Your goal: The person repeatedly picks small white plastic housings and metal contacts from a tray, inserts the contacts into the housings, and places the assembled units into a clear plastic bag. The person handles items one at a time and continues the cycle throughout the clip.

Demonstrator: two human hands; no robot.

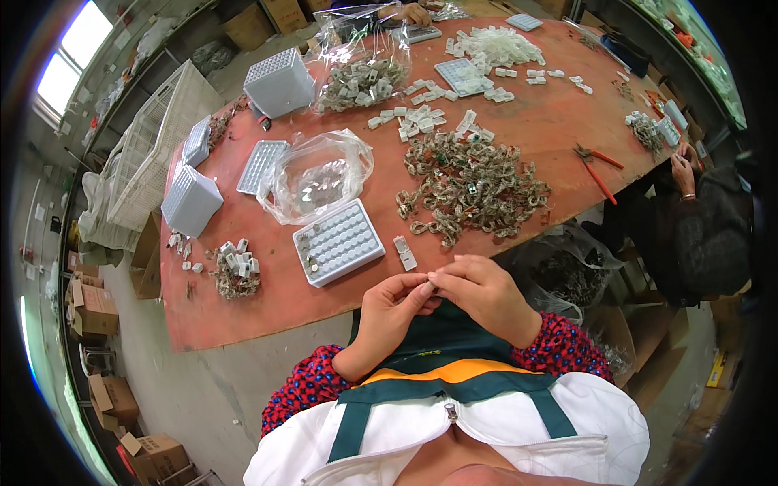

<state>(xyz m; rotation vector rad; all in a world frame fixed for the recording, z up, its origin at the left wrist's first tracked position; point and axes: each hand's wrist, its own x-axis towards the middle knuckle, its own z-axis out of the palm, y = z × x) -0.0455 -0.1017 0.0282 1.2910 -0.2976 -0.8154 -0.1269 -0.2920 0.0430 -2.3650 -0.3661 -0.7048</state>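
Close together at the table's near edge, my left hand [387, 314] and my right hand [488, 298] are both closed, fingertips pinched at one spot. Whatever sits between them is tiny and mostly hidden. Just beyond lies a pair of small white plastic cases [404, 253]. To their left is a pale tray [350, 270] with rows of round cups; several silver discs lie at its left end. Behind it, an opened clear plastic bag [363, 154] holds more silver discs [322, 186]. A big heap of tan looped cords [478, 188] with small parts spreads ahead of my right hand.
Red-handled pliers [598, 168] lie at the right edge. Stacked pale trays [194, 202] stand at the left, near a small pile of cords with white pieces [237, 271]. Farther off is a heap of clear plastic pieces [498, 46]. A co-worker's hand [685, 172] shows at right.
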